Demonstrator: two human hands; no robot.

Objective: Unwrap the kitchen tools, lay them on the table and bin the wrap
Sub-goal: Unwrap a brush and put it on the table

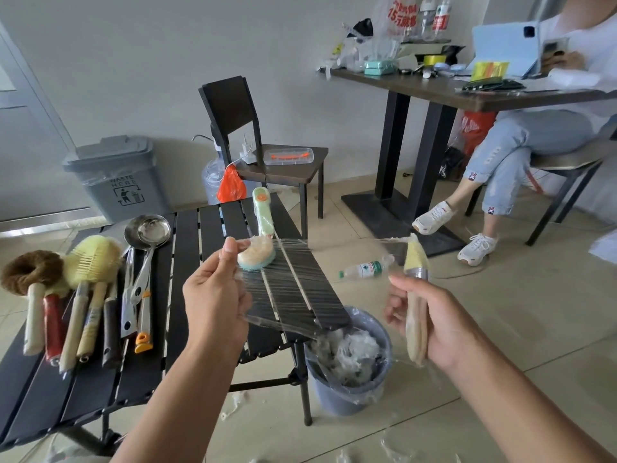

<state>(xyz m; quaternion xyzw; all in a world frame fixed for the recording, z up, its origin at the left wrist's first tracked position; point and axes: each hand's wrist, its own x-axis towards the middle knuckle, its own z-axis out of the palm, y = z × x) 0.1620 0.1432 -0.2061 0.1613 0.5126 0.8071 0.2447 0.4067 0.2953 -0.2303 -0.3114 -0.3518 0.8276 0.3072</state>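
Our left hand pinches the wrap, a sheet stretched over the table edge. Our right hand grips the brush by its handle, near the bin.

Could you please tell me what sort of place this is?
Probably a plain workroom or office corner rather than a kitchen: a folding table, a grey waste bin by the wall, and a cluttered desk with a seated person.

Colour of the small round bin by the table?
The bin is blue-grey; the head view shows it best.
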